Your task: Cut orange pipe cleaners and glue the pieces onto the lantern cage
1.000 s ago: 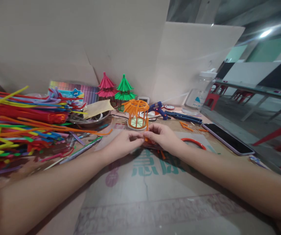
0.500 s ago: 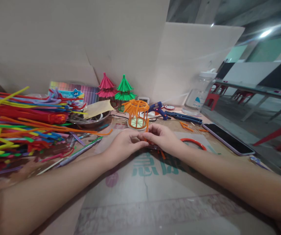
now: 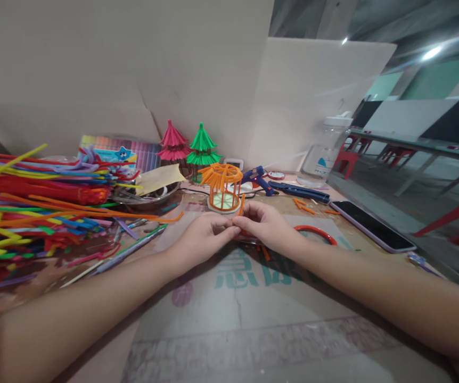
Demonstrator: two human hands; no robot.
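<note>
My left hand (image 3: 209,234) and my right hand (image 3: 261,221) meet at the middle of the work surface, fingertips pinched together. Between them is a short orange pipe cleaner (image 3: 242,204), its upper end sticking up past my right fingers; the rest is covered by my hands. Just beyond stands a small round cage-like pavilion (image 3: 225,186) of orange pipe cleaners, with a partly covered fringed roof and a pale base. Under my right hand lie orange snippets (image 3: 267,253) and part of a pair of red-handled scissors (image 3: 320,232).
On the left is a big heap of coloured pipe cleaners (image 3: 38,213). Behind are a metal dish (image 3: 153,199), a pink tree (image 3: 171,141), a green tree (image 3: 202,143) and a blue glue gun (image 3: 259,178). To the right are a phone (image 3: 371,226) and a water bottle (image 3: 321,154).
Both hands stay nearly in place, with only a slight shift of the fingers around the orange pipe cleaner. The view has moved very slightly.
</note>
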